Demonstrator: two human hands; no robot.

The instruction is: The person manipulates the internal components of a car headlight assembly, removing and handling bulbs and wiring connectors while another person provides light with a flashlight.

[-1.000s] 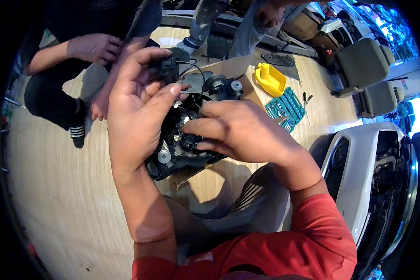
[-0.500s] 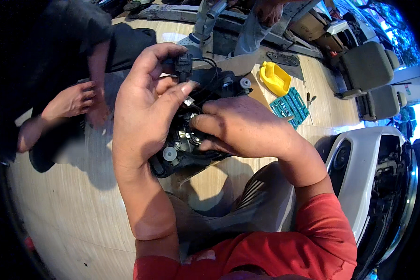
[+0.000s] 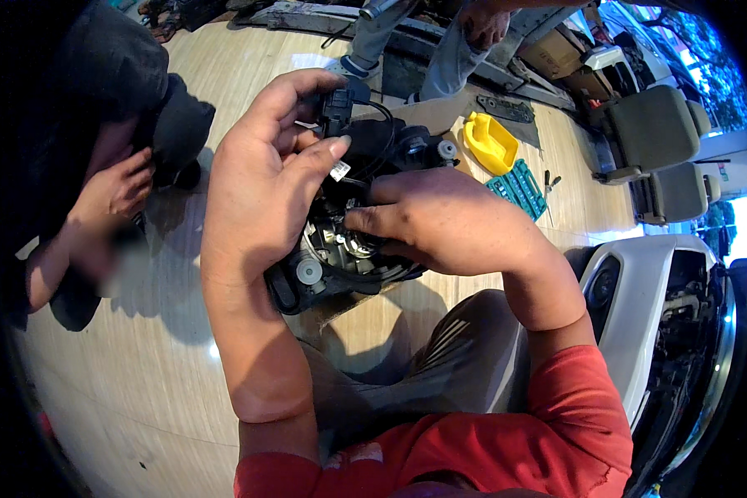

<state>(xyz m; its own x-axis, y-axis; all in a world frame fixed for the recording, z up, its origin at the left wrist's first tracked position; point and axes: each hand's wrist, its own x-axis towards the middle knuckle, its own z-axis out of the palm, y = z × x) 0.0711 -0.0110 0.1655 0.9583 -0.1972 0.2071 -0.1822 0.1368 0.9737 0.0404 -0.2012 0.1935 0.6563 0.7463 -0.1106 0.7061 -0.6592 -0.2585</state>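
Before me lies a black car-lamp housing (image 3: pixel 349 280), its open back showing metal fittings and wires. One round white knob (image 3: pixel 309 272) is at its near left and another (image 3: pixel 446 150) at its far right. My left hand (image 3: pixel 253 187) holds a black plug-like part (image 3: pixel 337 112) up between thumb and fingers, above the far left of the housing. A thin black cable (image 3: pixel 388 124) runs from this part toward the housing. My right hand (image 3: pixel 456 220) reaches into the housing's opening with bent, closed fingers. Whatever they pinch is hidden.
Beyond the housing are a yellow container (image 3: pixel 490 143) and a teal tool case (image 3: pixel 519 189). A white car bumper (image 3: pixel 631 290) stands on the right, with grey seats (image 3: pixel 651 129) behind it. A co-worker's hand (image 3: pixel 116 187) is at left; another person stands at the back.
The black part in my left hand has shifted slightly to the right. My right hand stays at the opening. The co-worker on the left has leaned away, their hand moving left.
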